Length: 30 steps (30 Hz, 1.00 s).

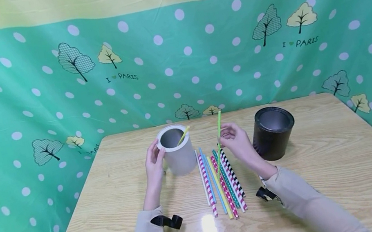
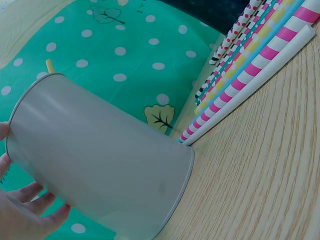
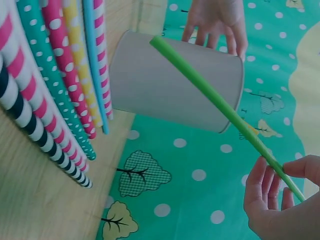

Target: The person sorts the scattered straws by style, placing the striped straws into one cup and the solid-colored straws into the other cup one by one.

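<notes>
Two forearms reach over the pale wood-grain desk [image 1: 122,218]: the right hand [image 1: 238,143] is raised, thumb and fingertips closed in a pinch, while the left hand [image 1: 153,162] curves part-open around the rim of a light-grey cylindrical can [image 1: 182,161]. The pinched slender, plain bright-green straw [image 1: 218,122] slants above a row of patterned straws [image 1: 225,196]. Inside the can, a thin yellow straw's [image 1: 185,133] lower end is hidden; the left-wrist view crops the left hand.
</notes>
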{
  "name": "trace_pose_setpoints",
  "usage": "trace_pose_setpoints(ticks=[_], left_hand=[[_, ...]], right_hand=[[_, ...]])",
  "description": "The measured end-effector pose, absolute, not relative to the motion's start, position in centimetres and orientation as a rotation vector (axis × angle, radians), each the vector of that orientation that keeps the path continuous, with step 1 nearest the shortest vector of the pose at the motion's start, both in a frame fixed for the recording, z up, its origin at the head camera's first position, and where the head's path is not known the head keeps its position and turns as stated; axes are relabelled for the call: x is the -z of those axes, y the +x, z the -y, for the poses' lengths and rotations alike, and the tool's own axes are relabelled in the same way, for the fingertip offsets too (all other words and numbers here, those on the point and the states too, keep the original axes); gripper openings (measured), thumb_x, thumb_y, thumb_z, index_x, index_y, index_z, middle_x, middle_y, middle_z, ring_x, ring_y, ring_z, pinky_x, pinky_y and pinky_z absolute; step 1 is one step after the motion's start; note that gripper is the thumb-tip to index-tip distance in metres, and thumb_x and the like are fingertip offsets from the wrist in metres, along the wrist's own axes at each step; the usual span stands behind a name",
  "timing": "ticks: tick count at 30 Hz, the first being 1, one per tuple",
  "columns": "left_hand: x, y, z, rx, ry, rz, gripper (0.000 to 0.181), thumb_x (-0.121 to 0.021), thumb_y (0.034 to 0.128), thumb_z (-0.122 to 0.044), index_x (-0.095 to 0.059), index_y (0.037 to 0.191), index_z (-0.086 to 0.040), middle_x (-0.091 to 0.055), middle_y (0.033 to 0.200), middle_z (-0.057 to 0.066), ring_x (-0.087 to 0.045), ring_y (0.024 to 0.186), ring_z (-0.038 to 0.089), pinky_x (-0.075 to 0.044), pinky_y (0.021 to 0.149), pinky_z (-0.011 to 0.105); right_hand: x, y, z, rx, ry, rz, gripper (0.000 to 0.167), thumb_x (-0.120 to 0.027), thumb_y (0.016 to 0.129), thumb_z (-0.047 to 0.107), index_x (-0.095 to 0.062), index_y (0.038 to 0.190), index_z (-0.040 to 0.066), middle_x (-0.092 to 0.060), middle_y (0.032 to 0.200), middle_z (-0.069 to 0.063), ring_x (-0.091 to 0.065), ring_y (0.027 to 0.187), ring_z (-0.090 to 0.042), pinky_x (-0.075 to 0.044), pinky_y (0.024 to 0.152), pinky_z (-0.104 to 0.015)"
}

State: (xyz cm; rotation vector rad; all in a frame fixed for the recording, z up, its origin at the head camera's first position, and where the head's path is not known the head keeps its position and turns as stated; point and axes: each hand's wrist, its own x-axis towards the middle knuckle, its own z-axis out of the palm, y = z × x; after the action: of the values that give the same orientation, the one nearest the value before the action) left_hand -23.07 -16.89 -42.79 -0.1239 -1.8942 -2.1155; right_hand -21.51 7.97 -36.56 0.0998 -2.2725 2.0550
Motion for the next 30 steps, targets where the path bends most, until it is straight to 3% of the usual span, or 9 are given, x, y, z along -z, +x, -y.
trace_pose_setpoints(ticks=[7,17,23,30], left_hand=[[42.8,-23.1,16.8,2.106,-0.121,1.880,0.041,-0.051,0.0888,-0.009,-0.041,0.128,-0.004,-0.045,0.128,0.015,-0.041,0.118,0.022,-0.039,0.091,0.021],[42.8,-23.0,16.7,2.099,-0.104,1.888,0.040,-0.050,0.0895,-0.009,-0.040,0.128,-0.005,-0.046,0.128,0.014,-0.041,0.117,0.019,-0.037,0.094,0.021],[42.7,-23.0,16.7,2.118,-0.106,1.865,0.040,-0.049,0.0896,-0.006,-0.040,0.129,-0.002,-0.044,0.128,0.018,-0.041,0.118,0.022,-0.037,0.091,0.019],[42.7,-23.0,16.6,2.117,-0.115,1.866,0.040,-0.049,0.0897,-0.006,-0.039,0.129,-0.002,-0.043,0.129,0.019,-0.040,0.119,0.023,-0.037,0.091,0.018]], right_hand=[[35.3,-21.3,-7.7,-2.118,0.122,2.168,0.034,-0.054,0.080,-0.005,-0.043,0.112,-0.003,-0.052,0.100,-0.019,-0.052,0.080,-0.014,-0.051,0.069,-0.021],[33.7,-20.9,-7.3,-2.184,0.240,2.030,0.031,-0.054,0.082,-0.005,-0.042,0.111,-0.003,-0.051,0.097,-0.015,-0.054,0.082,-0.015,-0.050,0.079,-0.037],[32.8,-20.9,-7.1,-2.216,0.281,1.952,0.029,-0.053,0.083,-0.005,-0.041,0.110,-0.003,-0.051,0.097,-0.017,-0.055,0.081,-0.013,-0.051,0.077,-0.031],[31.6,-21.0,-6.7,-2.271,0.282,1.868,0.026,-0.051,0.085,-0.004,-0.040,0.109,-0.005,-0.051,0.091,-0.008,-0.057,0.080,-0.013,-0.051,0.078,-0.032]])
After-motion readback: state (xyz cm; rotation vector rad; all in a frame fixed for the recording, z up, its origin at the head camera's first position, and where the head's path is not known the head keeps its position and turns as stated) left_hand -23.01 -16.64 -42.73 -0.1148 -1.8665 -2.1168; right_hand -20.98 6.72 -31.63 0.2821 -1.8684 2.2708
